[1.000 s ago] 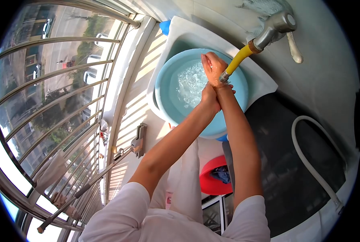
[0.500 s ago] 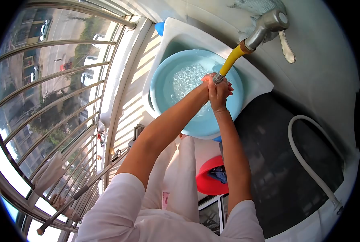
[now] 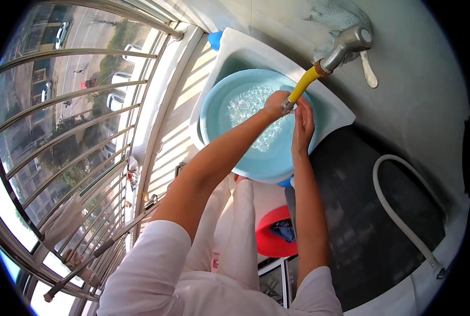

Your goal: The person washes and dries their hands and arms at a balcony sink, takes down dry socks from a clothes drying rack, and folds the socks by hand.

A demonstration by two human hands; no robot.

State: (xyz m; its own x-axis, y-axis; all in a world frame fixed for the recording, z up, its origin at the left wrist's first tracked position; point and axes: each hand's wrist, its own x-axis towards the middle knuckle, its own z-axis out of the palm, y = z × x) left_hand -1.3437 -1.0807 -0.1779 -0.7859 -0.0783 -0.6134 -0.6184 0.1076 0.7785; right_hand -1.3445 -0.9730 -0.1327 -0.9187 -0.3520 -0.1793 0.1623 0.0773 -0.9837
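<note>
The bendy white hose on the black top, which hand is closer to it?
The right hand. It is over the side of the blue basin nearer the white hose; the left hand is farther away, by the tip of the yellow hose.

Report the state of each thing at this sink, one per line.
Tap: apparently running, judging by the churning water
Yellow hose: attached to tap, end at the hands
Blue basin: in sink, holding bubbling water
Red tub: holding dark blue cloth
Grey hose: curved
Left hand: at hose end, grip unclear
Right hand: open
</note>
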